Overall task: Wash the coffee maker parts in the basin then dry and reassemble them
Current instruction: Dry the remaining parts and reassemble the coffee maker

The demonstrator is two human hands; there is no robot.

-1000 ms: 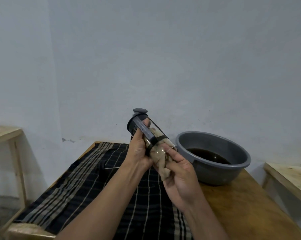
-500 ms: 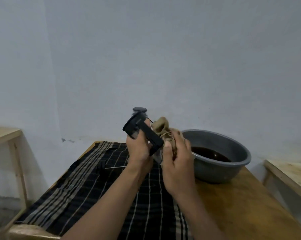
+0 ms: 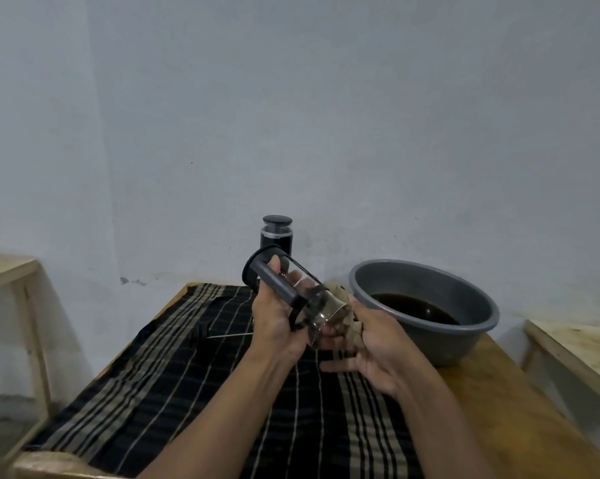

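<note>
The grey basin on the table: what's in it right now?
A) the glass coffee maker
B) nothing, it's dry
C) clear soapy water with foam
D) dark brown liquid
D: the basin holds a pool of dark brown liquid, while the glass carafe is up in the hands, outside the basin.

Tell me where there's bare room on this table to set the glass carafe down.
Free: the striped cloth left of the forearms, and bare wood in front of the basin. Crowded: the far edge, with the basin, a black jar and a thin metal rod near the left hand.
</note>
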